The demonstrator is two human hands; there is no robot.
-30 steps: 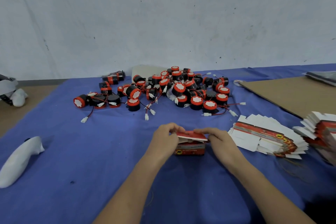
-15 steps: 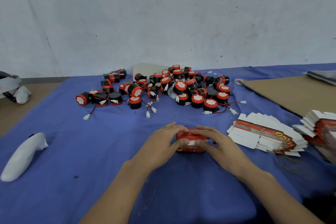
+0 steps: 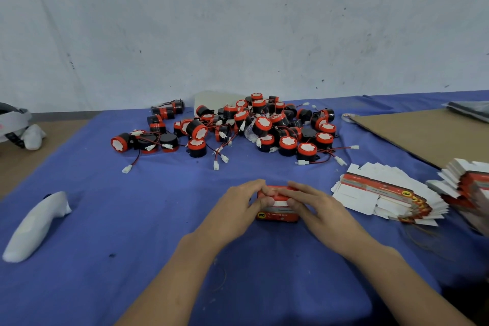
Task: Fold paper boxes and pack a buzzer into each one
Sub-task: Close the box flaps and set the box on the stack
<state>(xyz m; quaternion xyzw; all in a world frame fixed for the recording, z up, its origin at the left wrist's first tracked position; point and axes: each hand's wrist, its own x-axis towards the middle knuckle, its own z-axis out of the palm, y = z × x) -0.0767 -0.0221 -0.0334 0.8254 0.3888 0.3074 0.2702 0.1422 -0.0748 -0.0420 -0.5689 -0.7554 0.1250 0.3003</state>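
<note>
While left hand (image 3: 235, 206) and right hand (image 3: 320, 210) grip a red cardboard box (image 3: 277, 216), yellow oval logo, print unreadable, round black-and-red buzzers (image 3: 263, 124) piled behind.

The left hand (image 3: 236, 209) and right hand (image 3: 318, 210) hide the top of the red box (image 3: 277, 216).

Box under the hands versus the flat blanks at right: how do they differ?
The box is folded into a block; the blanks lie flat with flaps spread. The left hand and right hand grip the box; the blanks lie untouched in a fanned stack. Both show red print on white card.
</note>
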